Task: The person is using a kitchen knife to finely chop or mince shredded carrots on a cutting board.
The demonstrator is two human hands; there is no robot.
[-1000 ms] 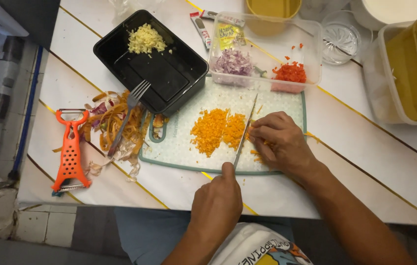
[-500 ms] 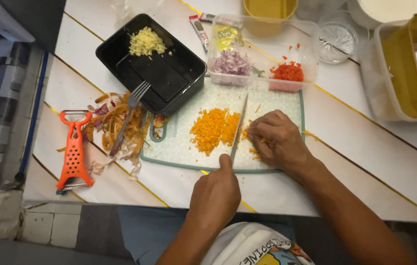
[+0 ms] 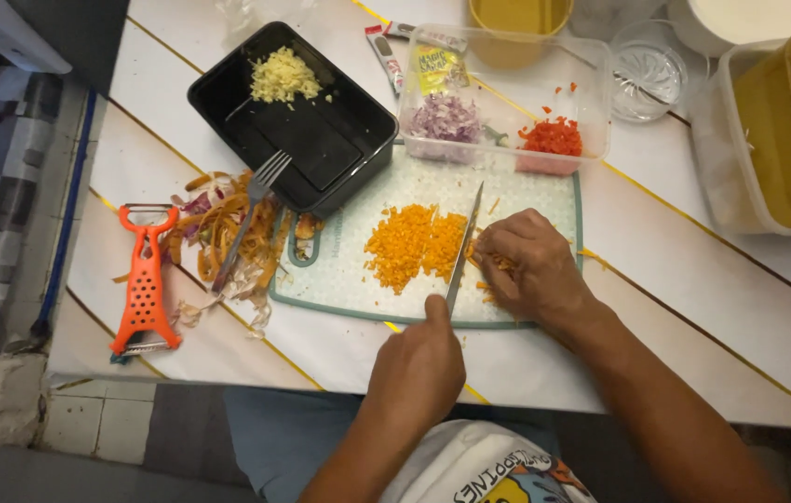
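Observation:
My left hand grips the handle of a knife, whose blade lies lengthwise across a pale green cutting board. Left of the blade sits a pile of finely diced orange carrot. My right hand rests on the board just right of the blade, its fingers curled over a few carrot pieces that they mostly hide.
A black tray holding minced yellow bits and a fork lies at the board's left. Peels and an orange peeler lie further left. A clear container holds chopped purple onion and red bits. Yellow tubs stand right.
The knife blade has shifted slightly back and forth beside my right fingers. Both hands stay in the same place on the board.

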